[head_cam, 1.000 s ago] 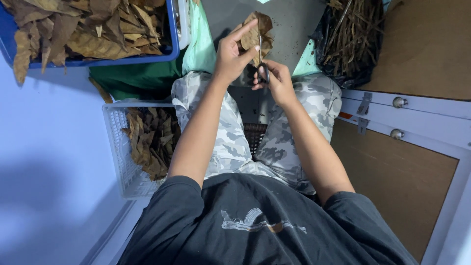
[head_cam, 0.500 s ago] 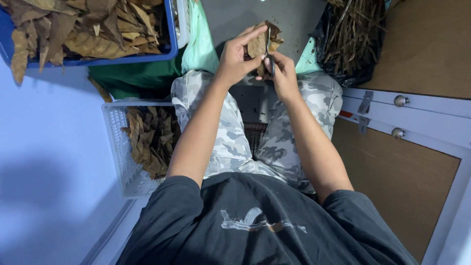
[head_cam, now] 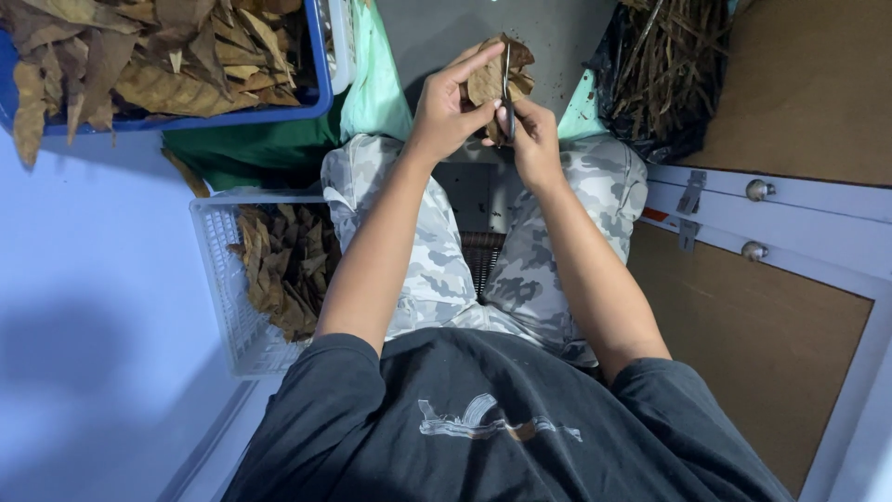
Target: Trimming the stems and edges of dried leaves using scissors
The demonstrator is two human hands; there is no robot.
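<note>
I sit with both arms stretched out over my knees in camouflage shorts. My left hand (head_cam: 448,110) holds a dry brown leaf (head_cam: 489,79) by its near edge, fingers curled around it. My right hand (head_cam: 531,138) is closed on a thin dark tool (head_cam: 507,88), likely small scissors, whose tip points up along the leaf. Both hands touch each other at the leaf.
A blue tub (head_cam: 307,104) heaped with dry brown leaves stands at the upper left. A white mesh basket (head_cam: 223,279) with more leaves sits by my left thigh. A black bag of stems (head_cam: 671,74) lies at the upper right, beside white-framed brown cabinet doors (head_cam: 771,307) with knobs.
The hands and leaf have shifted slightly; the leaf has turned in my left hand and the tool now lies upright against it.
</note>
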